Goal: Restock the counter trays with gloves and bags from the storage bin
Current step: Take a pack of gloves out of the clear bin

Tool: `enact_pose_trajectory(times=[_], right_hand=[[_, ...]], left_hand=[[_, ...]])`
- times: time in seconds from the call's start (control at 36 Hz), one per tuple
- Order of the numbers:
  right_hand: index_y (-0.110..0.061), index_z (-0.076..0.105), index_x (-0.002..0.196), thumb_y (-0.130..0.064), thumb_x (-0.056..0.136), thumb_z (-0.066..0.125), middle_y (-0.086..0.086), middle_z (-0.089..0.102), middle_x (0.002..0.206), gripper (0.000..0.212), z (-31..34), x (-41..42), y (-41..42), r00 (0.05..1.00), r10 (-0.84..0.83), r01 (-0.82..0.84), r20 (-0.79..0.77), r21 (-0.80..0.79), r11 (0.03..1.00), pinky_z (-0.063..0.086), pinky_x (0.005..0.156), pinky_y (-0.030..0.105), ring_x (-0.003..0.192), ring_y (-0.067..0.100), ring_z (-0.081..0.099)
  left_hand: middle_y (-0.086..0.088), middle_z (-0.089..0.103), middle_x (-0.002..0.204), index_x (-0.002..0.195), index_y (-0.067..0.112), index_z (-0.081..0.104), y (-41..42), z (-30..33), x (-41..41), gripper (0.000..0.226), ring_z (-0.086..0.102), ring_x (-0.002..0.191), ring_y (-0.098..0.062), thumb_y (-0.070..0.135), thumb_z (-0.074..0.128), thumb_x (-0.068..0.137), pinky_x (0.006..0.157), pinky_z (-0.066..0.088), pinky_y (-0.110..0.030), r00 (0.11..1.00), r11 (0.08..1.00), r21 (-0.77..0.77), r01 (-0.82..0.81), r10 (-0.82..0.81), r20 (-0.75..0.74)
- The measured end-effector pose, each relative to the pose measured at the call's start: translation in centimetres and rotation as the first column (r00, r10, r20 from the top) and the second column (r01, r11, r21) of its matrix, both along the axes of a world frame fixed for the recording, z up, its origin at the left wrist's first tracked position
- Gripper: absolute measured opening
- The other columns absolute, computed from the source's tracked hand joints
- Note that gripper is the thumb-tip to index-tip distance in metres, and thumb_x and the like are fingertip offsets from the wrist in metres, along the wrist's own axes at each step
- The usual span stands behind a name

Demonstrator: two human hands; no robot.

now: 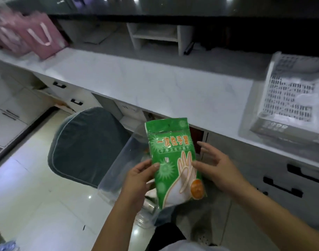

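A green pack of disposable gloves point(173, 156) is held upright in front of me, above a clear plastic storage bin point(118, 165) on the floor. My left hand point(137, 180) grips the pack's lower left edge, thumb on its front. At the pack's right edge is my right hand point(216, 167), fingers spread, thumb touching it. A white perforated tray point(274, 98) holding pale plastic items sits on the counter at the right.
The white marble counter point(155, 84) runs across the view, with pink gift bags point(37, 38) at its far left and a small white shelf unit point(158, 37) behind. A dark green padded chair point(88, 144) stands beside the bin. Drawers with black handles point(281, 185) sit below.
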State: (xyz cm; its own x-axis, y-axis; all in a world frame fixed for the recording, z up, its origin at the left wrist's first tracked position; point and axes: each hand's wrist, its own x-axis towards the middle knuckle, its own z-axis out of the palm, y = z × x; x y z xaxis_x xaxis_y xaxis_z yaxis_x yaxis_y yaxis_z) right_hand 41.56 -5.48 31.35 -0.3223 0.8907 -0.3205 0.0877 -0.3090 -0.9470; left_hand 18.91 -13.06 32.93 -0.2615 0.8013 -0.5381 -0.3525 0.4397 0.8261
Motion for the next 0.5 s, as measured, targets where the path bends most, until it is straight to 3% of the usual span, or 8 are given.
enact_pose_trajectory(times=[0.08,0.17,0.25,0.36,0.42,0.5], right_hand=[[-0.057,0.063,0.115,-0.027,0.066,0.091,-0.031,0.068,0.109,0.064,0.3,0.6,0.9,0.999,0.032,-0.032,-0.021,0.013,0.999,0.057,0.091,0.050,0.114,0.014,0.065],[-0.054,0.057,0.126,-0.044,0.059,0.088,-0.014,0.070,0.119,0.075,0.4,0.3,2.0,0.998,0.054,-0.055,0.023,0.067,0.996,0.058,0.090,0.050,0.114,0.018,0.066],[-0.054,0.054,0.130,-0.047,0.057,0.085,-0.004,0.063,0.131,0.079,0.5,-0.3,3.8,0.996,0.019,-0.030,0.085,0.133,0.991,0.051,0.100,0.051,0.119,0.019,0.062],[-0.063,0.048,0.126,-0.055,0.057,0.079,-0.012,0.045,0.137,0.076,1.5,-1.6,7.8,0.952,0.021,-0.104,0.304,0.260,0.960,0.046,0.102,0.033,0.121,0.002,0.049],[-0.047,0.048,0.136,-0.040,0.066,0.084,-0.007,0.041,0.139,0.079,2.2,-2.4,10.4,0.928,0.014,-0.126,0.372,0.277,0.953,0.047,0.101,0.031,0.116,0.001,0.048],[-0.032,0.051,0.141,-0.026,0.074,0.084,0.001,0.036,0.149,0.076,2.9,-3.4,14.2,0.871,-0.001,-0.170,0.491,0.304,0.937,0.040,0.110,0.041,0.133,0.018,0.043]], left_hand=[[-0.016,0.076,0.102,0.102,0.010,0.075,1.7,0.7,1.0,0.031,0.074,0.083,-0.024,0.015,0.076,0.071,0.062,0.058,-0.034,0.999,1.000,0.026,-0.012,0.011,0.045],[-0.017,0.076,0.102,0.110,0.004,0.071,3.9,1.4,1.3,0.040,0.074,0.081,-0.024,0.015,0.075,0.072,0.060,0.058,-0.033,0.998,0.998,0.049,-0.026,0.023,0.060],[-0.014,0.077,0.095,0.108,0.005,0.070,6.7,1.5,1.3,0.025,0.074,0.075,-0.021,0.005,0.070,0.083,0.055,0.057,-0.029,0.996,0.995,0.089,-0.044,0.036,0.088],[-0.010,0.077,0.089,0.113,0.018,0.064,11.5,0.8,1.2,0.033,0.071,0.062,-0.016,-0.005,0.062,0.090,0.044,0.050,-0.024,0.994,0.981,0.170,-0.095,0.086,0.061],[-0.008,0.076,0.084,0.116,0.026,0.062,14.4,0.2,1.0,0.042,0.071,0.062,-0.017,-0.008,0.060,0.090,0.041,0.048,-0.022,0.997,0.976,0.206,-0.074,0.075,0.006],[-0.008,0.074,0.090,0.113,0.040,0.062,19.1,-0.8,1.0,0.053,0.074,0.078,-0.024,-0.007,0.058,0.089,0.054,0.057,-0.034,0.975,0.972,0.233,0.015,0.038,-0.219]])
